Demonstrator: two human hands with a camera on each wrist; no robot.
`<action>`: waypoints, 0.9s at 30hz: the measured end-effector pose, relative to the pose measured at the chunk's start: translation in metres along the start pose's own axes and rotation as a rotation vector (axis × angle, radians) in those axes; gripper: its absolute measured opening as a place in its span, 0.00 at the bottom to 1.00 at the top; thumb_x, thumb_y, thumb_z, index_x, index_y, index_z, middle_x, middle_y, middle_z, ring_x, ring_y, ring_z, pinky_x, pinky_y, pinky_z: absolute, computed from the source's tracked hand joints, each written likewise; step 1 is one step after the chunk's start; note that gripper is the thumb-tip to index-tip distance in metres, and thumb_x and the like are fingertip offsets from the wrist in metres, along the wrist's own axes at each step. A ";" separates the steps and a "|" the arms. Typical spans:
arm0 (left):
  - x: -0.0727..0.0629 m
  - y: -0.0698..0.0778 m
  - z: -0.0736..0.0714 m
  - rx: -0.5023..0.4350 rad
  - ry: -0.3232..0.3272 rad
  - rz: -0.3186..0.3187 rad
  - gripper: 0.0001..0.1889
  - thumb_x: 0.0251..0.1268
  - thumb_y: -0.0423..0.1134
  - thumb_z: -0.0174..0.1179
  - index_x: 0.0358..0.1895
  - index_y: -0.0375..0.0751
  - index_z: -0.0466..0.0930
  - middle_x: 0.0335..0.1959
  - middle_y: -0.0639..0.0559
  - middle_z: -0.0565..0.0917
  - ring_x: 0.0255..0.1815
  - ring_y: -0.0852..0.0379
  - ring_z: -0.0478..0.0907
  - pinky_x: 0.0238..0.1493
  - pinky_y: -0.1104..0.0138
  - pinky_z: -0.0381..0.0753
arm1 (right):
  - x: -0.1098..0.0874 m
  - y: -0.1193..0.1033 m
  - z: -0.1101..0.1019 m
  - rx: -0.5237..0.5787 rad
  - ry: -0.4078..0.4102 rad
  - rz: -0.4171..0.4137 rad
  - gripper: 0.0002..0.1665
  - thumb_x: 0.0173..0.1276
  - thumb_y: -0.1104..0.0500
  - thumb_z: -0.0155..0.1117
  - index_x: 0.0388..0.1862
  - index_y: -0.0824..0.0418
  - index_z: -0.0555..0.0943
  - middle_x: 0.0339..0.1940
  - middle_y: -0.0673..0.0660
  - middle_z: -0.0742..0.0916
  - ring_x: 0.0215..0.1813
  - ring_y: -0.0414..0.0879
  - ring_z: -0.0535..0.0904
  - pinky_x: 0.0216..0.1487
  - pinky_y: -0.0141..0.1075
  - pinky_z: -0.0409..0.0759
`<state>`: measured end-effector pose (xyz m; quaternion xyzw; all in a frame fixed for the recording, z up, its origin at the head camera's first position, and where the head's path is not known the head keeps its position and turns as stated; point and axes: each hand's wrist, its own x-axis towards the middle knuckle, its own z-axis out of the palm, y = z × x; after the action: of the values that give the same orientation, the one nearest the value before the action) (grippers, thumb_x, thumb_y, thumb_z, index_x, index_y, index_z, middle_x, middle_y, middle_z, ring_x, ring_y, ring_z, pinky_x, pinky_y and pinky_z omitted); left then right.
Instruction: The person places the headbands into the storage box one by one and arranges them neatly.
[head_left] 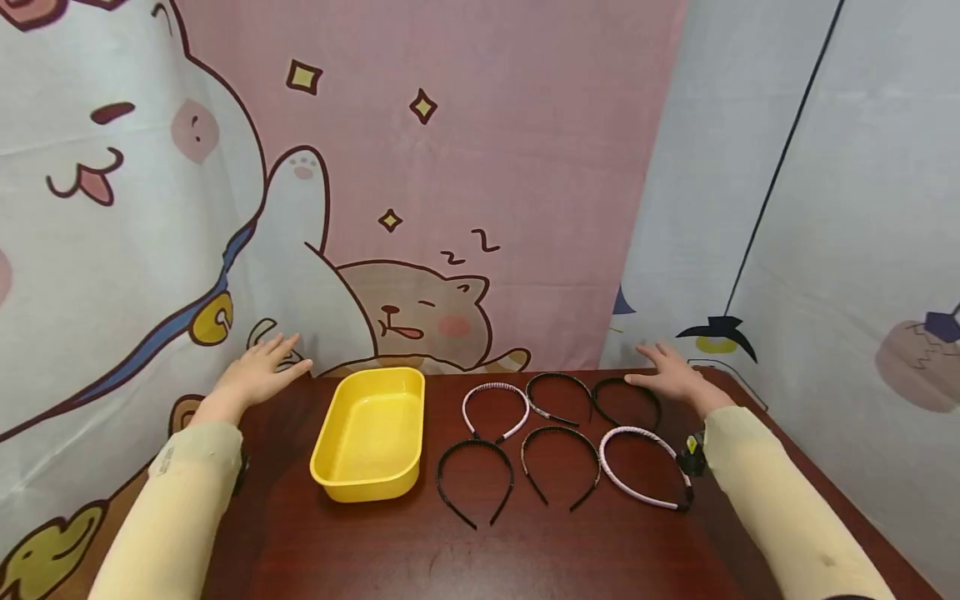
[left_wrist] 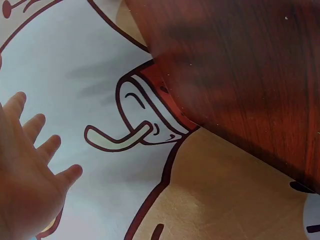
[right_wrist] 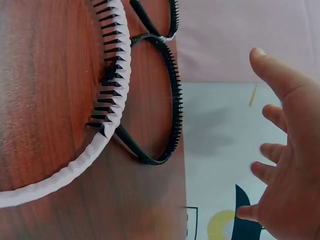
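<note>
My left hand [head_left: 257, 375] is held up with fingers spread, left of a yellow plastic tray [head_left: 367, 490]. Nothing is in it, as the left wrist view also shows. On the other side, my right hand [head_left: 675, 379] hovers with spread fingers by the table's back right corner, near a black headband [head_left: 658, 408]. Below it lies a white wrapped headband [right_wrist: 125, 55] with black teeth. Several more lie left of these: a pale pink one [head_left: 465, 408], a black one [head_left: 476, 442], a dark patterned one [head_left: 558, 430] and another dark one [head_left: 558, 375].
The dark reddish wooden table [head_left: 525, 558] ends at a back edge against a hanging pink cloth [head_left: 525, 125] with cartoon cats. A pale cloth [head_left: 847, 208] hangs along the right side. The tray stands left of the headbands.
</note>
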<state>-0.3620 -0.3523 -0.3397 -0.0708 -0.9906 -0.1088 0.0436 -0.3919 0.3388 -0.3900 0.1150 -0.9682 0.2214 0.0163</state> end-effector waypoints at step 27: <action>-0.047 0.012 0.015 -0.469 -0.039 -0.001 0.39 0.71 0.60 0.51 0.72 0.31 0.60 0.55 0.30 0.77 0.41 0.48 0.81 0.36 0.58 0.84 | -0.069 0.018 0.039 0.348 -0.083 0.190 0.30 0.68 0.51 0.64 0.56 0.76 0.77 0.31 0.58 0.81 0.32 0.47 0.77 0.30 0.39 0.80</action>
<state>-0.3152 -0.3432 -0.3564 -0.0805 -0.9388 -0.3349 0.0067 -0.3277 0.3528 -0.4386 0.0333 -0.9218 0.3808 -0.0645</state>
